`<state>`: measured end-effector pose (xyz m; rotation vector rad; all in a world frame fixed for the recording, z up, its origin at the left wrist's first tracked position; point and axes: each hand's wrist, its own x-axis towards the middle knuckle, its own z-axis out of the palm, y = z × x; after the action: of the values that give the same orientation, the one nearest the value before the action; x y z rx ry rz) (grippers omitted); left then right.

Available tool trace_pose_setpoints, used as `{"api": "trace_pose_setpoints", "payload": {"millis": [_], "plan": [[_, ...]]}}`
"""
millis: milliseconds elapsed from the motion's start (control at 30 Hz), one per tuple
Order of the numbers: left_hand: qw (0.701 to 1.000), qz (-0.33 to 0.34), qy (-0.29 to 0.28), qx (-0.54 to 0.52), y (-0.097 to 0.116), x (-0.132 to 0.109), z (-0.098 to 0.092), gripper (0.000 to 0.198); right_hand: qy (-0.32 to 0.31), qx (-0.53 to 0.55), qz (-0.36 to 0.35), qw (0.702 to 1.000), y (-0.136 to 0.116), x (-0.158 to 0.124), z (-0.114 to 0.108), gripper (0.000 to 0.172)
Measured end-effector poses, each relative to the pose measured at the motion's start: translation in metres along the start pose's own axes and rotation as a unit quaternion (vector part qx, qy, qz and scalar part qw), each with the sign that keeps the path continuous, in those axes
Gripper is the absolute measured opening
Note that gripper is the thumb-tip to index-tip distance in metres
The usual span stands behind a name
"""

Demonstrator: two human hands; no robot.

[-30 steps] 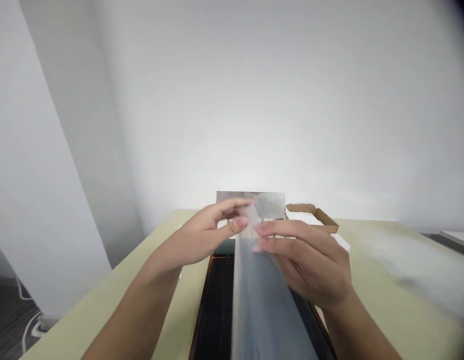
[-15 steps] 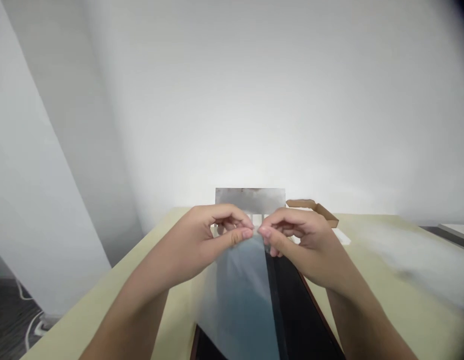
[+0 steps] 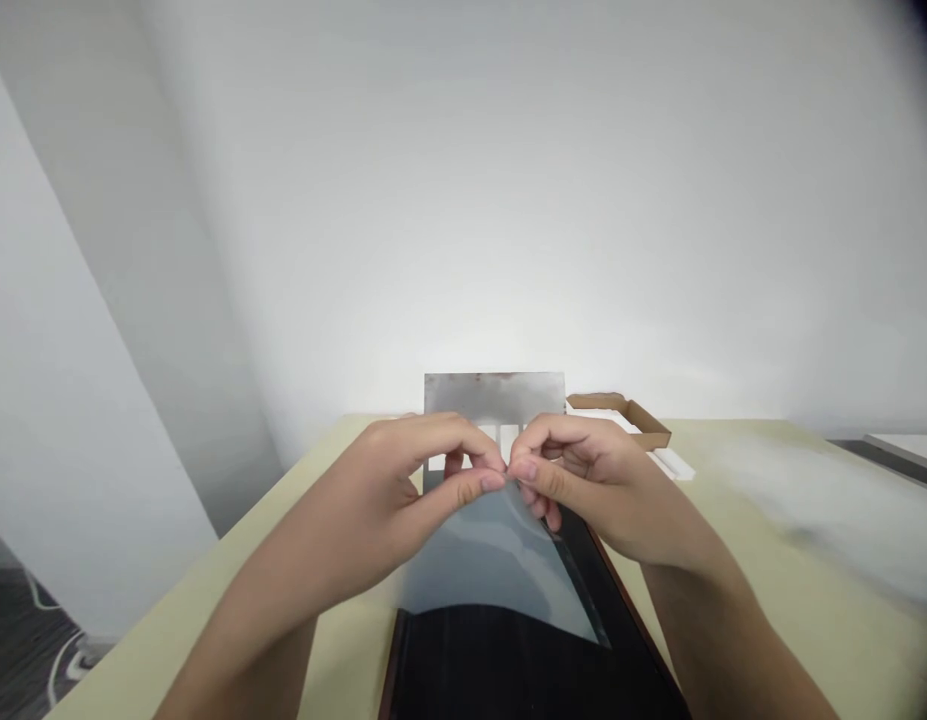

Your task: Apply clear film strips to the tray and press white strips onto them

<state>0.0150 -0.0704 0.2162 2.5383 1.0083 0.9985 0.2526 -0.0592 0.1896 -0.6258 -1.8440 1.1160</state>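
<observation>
A thin, see-through bluish film (image 3: 482, 570) hangs from my fingertips over a flat black panel with a reddish-brown edge (image 3: 523, 675). My left hand (image 3: 425, 480) pinches the film's upper end between thumb and forefinger. Right beside it, my right hand (image 3: 583, 480) pinches the same end, with the fingertips of both hands almost touching. The film slopes down from there, and its curved lower edge lies over the black surface. Behind my hands stands a grey reflective plate (image 3: 493, 395), partly hidden by them.
An open brown cardboard box (image 3: 643, 420) stands behind my right hand, with a white block (image 3: 673, 465) beside it. A blurred whitish sheet (image 3: 845, 530) lies on the pale yellow table (image 3: 328, 640) at right. White cables (image 3: 62, 660) run on the floor at left.
The film's lower edge has moved up and away from me, baring more of the black panel. My hands have stayed almost in place, pinching, their fingertips slightly closer together.
</observation>
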Motion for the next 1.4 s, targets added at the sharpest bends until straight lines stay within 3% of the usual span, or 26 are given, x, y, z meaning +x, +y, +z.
{"api": "trace_pose_setpoints", "payload": {"millis": [533,600,800,1000,1300,1400], "plan": [[0.996,0.044,0.063,0.051,0.008,-0.001,0.005,0.009,-0.004,-0.009,-0.008,1.0,-0.001,-0.001,-0.002,0.023],[0.993,0.066,0.077,0.055,0.008,-0.002,0.006,0.008,-0.001,-0.008,-0.007,1.0,-0.001,-0.001,-0.002,0.024],[0.975,0.185,0.093,0.075,0.005,-0.004,0.009,0.038,-0.014,0.047,0.008,0.999,-0.001,-0.002,-0.003,0.023],[0.964,0.209,0.123,0.108,0.002,-0.005,0.012,0.032,-0.02,0.119,0.013,0.993,0.0,0.003,-0.001,0.027],[0.966,0.192,0.143,0.101,0.005,-0.004,0.009,0.03,-0.018,-0.045,-0.005,0.999,-0.014,-0.014,-0.013,0.019],[0.963,0.206,0.142,0.098,0.006,-0.004,0.008,0.032,-0.012,-0.053,0.0,0.999,-0.017,-0.019,-0.016,0.016]]}}
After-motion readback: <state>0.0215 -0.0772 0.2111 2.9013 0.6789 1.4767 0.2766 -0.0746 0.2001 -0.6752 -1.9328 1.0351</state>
